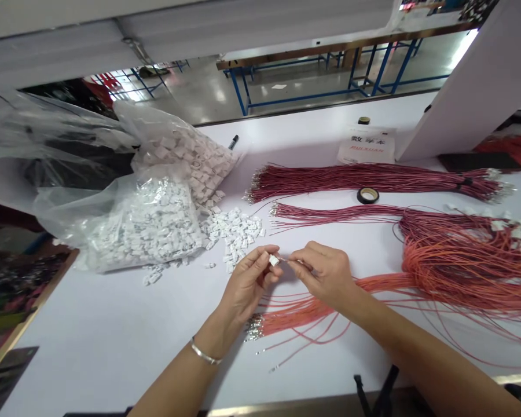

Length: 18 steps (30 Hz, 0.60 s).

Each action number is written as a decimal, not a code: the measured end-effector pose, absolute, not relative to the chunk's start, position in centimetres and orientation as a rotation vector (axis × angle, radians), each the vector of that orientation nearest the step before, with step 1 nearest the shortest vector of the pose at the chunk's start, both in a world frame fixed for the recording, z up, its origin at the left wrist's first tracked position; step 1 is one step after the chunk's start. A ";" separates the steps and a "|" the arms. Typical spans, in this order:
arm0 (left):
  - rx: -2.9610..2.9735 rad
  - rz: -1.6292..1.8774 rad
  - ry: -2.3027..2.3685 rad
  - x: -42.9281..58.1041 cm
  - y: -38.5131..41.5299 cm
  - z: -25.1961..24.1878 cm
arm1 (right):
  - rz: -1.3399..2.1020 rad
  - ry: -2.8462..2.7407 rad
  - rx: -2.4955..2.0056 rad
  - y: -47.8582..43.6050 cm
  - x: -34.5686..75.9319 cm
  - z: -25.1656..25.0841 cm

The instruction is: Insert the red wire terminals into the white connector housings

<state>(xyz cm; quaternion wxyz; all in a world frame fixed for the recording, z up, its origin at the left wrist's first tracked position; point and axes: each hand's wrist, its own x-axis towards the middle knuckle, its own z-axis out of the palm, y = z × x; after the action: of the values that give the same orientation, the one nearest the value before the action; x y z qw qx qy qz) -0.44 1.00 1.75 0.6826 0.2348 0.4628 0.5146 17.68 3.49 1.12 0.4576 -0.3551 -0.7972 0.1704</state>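
Observation:
My left hand [248, 282] pinches a small white plastic connector [273, 260] between thumb and fingertips over the white table [104, 324]. My right hand [323, 272] is pinched closed right beside it, holding the tip of a thin wire against the connector; the wire itself is hard to make out. Under my hands lies a bundle of orange-red wires [304, 310] with metal terminals at its left end. A loose pile of white connectors [234, 231] sits just beyond my left hand.
Clear plastic bags of white connectors [147, 223] lie at the left. Dark red wire bundles [364, 176] stretch across the back, with a roll of black tape [367, 195] between them. A tangled heap of orange wires [469, 266] is at the right. A white panel [473, 81] leans at the back right.

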 end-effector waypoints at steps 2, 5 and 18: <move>0.513 1.139 1.043 -0.5 1.0 1.7 | 0.424 -1.959 -0.855 3.4 17.5 1.2; 0.509 1.132 1.031 -0.4 1.1 1.7 | 0.426 -1.948 -0.833 3.2 17.3 1.2; 0.514 1.187 1.037 0.0 0.9 1.7 | 0.339 -1.939 -0.866 2.7 16.8 0.5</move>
<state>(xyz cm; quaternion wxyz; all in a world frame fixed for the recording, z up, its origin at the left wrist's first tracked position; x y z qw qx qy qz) -0.03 0.93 1.66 0.6756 0.2287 0.4612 0.5278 16.84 2.71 0.51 0.4756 -0.3541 -0.7932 0.1385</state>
